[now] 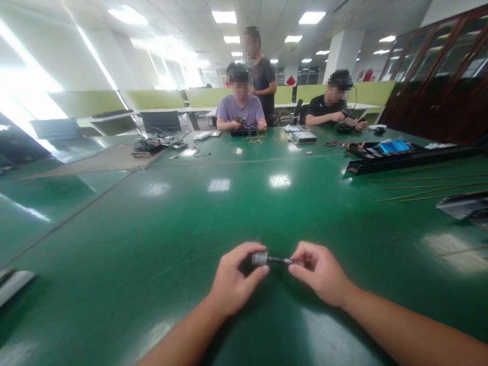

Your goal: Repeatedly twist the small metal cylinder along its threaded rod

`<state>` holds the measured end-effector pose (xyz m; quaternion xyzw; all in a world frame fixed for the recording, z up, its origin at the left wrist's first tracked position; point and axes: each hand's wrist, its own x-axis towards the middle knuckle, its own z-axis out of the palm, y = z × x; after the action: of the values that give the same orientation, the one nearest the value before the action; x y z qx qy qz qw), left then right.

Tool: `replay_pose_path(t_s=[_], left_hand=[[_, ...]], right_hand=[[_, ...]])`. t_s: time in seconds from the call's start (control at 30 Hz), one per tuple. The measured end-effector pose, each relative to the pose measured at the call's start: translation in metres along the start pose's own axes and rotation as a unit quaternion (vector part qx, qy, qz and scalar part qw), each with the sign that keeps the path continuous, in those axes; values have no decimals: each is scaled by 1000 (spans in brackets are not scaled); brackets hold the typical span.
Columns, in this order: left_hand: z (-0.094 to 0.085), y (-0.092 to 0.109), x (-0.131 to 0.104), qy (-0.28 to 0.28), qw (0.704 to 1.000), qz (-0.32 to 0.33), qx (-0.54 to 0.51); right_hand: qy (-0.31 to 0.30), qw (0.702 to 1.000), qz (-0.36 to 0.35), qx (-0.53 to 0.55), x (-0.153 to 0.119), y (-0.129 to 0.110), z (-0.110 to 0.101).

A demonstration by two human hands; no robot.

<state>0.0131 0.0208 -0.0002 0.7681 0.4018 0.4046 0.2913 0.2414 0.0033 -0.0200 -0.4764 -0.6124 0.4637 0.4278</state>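
A short metal cylinder [260,258] with a thin dark shaft [277,260] is held level above the green table [183,223]. My left hand [237,278] grips the cylinder between thumb and fingers. On the right, my right hand [319,272] pinches the far end of the shaft, where a small spiral-looking part shows between the fingertips. The hands are a short distance apart, joined only by this metal piece.
Across the table sit two people [240,107] [331,104], with a third person [265,76] standing behind. Black rails [404,160], thin rods [430,187] and a blue part [394,146] lie right. Electronics [156,144] lie back left.
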Motion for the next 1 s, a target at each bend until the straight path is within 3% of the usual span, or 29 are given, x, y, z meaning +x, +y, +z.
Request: replay_pose_path(t_s=[0.4,0.73,1.0], left_hand=[[0,-2,0,7,1000,-9,-2],[-3,-4,7,75,994,-71,26],[2,-16,16,140,962,-174,-158]], right_hand=[[4,1000,-1,0,0,0,1],[1,1000,-14,-26,1,0,1],[-13,1000,-17,-21,1,3,3]])
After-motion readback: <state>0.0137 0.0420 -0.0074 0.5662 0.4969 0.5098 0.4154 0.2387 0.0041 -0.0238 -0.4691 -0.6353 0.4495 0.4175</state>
